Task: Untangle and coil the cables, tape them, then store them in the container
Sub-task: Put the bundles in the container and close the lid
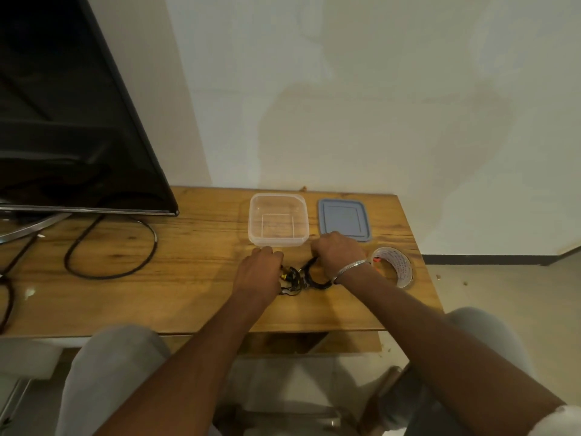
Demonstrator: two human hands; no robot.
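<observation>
Head view: left hand (257, 272) and right hand (338, 254) each grip the cables (301, 276), tangle lying left-right

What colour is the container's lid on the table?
Muted blue-grey lid, lying beside the clear container; seen best in the head view.

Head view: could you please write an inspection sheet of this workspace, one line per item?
Surface: wooden table, bare wood showing.
Job's things: clear container, open and empty; blue lid flat to its right; tape roll near the right edge.
Clutter: nothing seen.
Hands: left hand rests on the tangled cables, grip hidden; right hand curled round one black loop.
Cables: tangled cables lie between the hands, untaped; a thick black cord loops near the television.
Surroundings: television at left, white wall, floor.
</observation>
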